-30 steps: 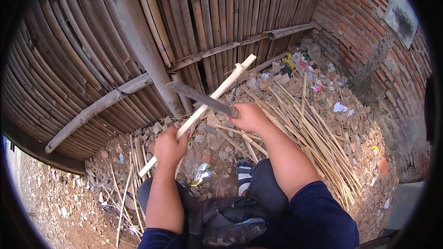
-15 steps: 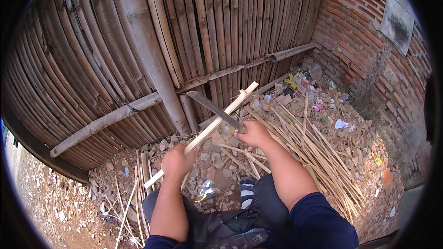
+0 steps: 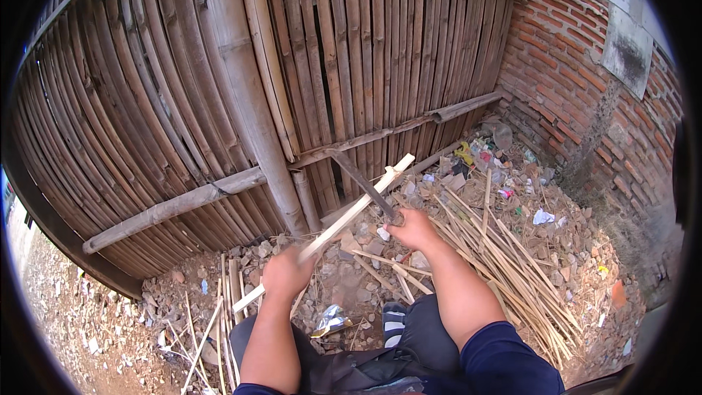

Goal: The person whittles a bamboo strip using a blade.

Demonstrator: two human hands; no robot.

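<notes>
Left grip clasps a pale, slim strip, knobbed near its far end; right grip holds a dark knife across it.

Outdoor daylight. Ground brightest toward left edge, sunlit and washed pale; warm sunlit patch near right edge too. Middle of ground in soft, even shade. Bamboo wall shaded, dimmer, yet slats legible. Crumpled foil gives small glare. Left hand smeared by motion blur; right hand crisper. Fisheye bows wall at left; black vignette rings view.
</notes>
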